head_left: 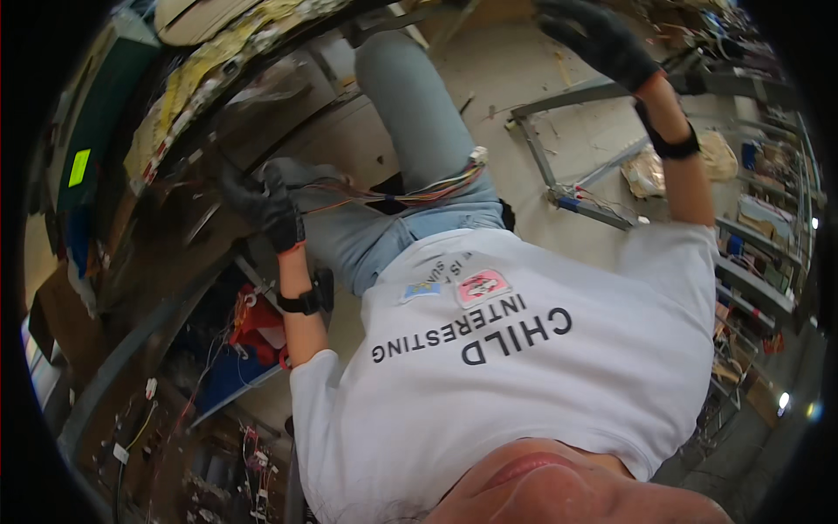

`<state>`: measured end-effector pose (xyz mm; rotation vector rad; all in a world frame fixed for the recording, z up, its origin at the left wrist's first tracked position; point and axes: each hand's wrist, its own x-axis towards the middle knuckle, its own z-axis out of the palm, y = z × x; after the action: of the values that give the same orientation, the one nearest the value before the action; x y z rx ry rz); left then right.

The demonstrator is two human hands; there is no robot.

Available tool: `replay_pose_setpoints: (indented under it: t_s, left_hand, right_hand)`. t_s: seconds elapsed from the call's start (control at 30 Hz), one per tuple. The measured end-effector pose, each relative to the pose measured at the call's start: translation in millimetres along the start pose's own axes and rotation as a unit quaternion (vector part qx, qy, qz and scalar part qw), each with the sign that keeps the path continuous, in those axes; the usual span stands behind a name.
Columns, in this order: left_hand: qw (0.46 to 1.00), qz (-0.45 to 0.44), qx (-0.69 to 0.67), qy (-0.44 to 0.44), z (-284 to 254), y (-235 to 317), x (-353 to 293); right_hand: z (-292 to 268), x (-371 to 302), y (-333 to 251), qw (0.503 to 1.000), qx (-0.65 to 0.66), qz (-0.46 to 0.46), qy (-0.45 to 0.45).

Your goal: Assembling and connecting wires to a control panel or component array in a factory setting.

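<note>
Orange, white and dark wires point(428, 194) lie as one loose bundle across our lap, over the blue jeans point(410, 105). Their long axis runs from left to right, crosswise to our thighs, sagging toward our waist in the middle and rising again at the right, where the white plug point(477, 155) points away from our body, over the right thigh. At the other end the strands spread a little and reach our left hand point(266, 210), which wears a dark glove with a reddish cuff. Its fingers are bent beside the wire ends, but we cannot tell whether they are clamped on them. Our right hand point(607, 48), gloved alike, is stretched out well apart from the bundle, near the upper edge of the view; its thumb stands away from the fingers and we see nothing in its grasp. Just below that hand a grey metal frame point(596, 212) stands on the pale floor point(511, 65), with thin wires on its near corner. Beyond our right arm are crowded shelves point(768, 240), and beside our left forearm lies a red bag point(259, 327).
</note>
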<state>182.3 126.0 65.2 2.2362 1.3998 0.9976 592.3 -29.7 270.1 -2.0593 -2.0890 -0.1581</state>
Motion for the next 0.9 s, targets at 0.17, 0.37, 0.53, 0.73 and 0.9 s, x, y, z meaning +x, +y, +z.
replay_pose_setpoints:
  t_s: [0.17,0.37,0.53,0.73,0.9]
  left_hand:
    - [0.903,-0.353,0.138,-0.2,19,-214,-155]
    - [0.61,-0.582,-0.529,-0.093,57,-192,-118]
    - [0.908,-0.298,-0.274,-0.106,49,-197,-86]
    - [0.707,-0.515,-0.484,-0.004,34,-182,-71]
    - [0.344,-0.466,-0.813,-0.066,9,-175,-63]
  right_hand:
    - [14,-32,-25,0.984,0.123,0.072,-0.103]
    - [98,25,-181,0.891,0.277,-0.034,-0.359]
    - [281,34,-254,0.915,0.221,-0.036,-0.334]
    - [297,60,-298,0.648,0.35,0.001,-0.677]
    - [298,77,-282,0.804,0.272,-0.195,-0.492]
